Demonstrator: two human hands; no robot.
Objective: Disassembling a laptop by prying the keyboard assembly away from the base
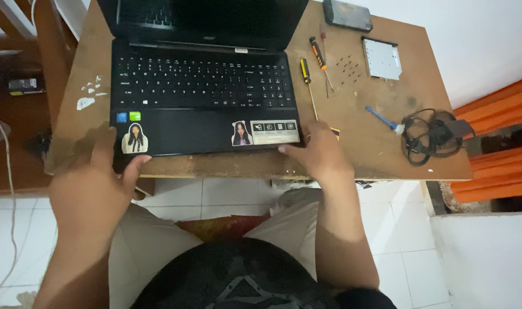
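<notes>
Both hands, left hand [98,171] and right hand [321,153], grip the open black laptop's [204,91] front corners.

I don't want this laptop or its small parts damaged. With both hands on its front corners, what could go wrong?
The laptop sits at the table's front edge; a pull by the left hand or right hand could tip it off. Sliding it right might knock the screwdrivers and scatter the loose screws.
</notes>
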